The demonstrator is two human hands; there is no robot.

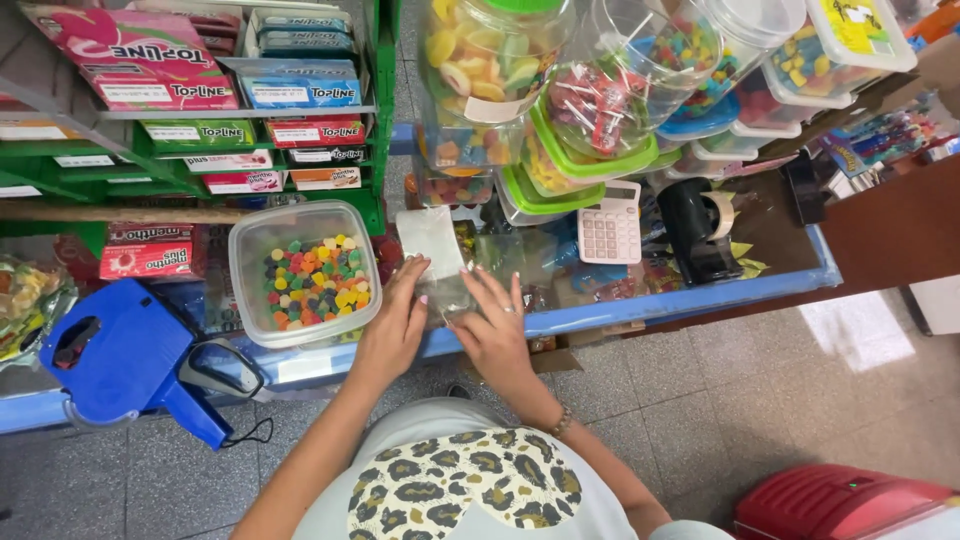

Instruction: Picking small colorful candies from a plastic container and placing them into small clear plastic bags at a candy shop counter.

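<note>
Head cam: both hands flat on a small clear plastic bag (436, 262) at the counter edge (640, 305). Left hand (393, 322) presses the bag's left side, fingers together; right hand (493, 330) spread wide on its right/lower part. Neither grips, just pins it. Bag's long axis runs away from the person, far end toward the candy jars (490, 60). Open tub of coloured gumdrops (303, 272) just left of left hand. Calculator (611, 226) and tape dispenser (700, 230) to the right, blue price gun (120, 355) far left.
</note>
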